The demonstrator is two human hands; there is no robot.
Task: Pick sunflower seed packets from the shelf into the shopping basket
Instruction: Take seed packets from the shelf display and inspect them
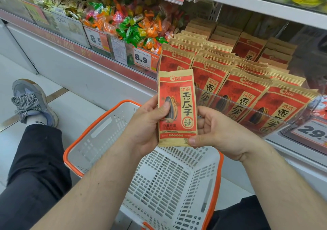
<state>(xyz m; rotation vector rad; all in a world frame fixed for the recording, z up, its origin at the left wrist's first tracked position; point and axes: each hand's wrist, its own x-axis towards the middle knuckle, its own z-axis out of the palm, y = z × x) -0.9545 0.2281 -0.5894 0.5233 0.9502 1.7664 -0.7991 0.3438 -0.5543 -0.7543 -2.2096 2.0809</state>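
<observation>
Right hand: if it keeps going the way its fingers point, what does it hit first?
The right hand points left, its fingers curled behind the packet it already pinches. Past that, probably the left hand gripping the packet's other edge, though depth is unclear.

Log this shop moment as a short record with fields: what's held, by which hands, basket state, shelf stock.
held: one sunflower seed packet, upright, above the basket
left hand: grips the packet's left edge
right hand: pinches its lower right corner
basket: white with orange rim, no packets visible inside
shelf stock: rows of matching packets
</observation>
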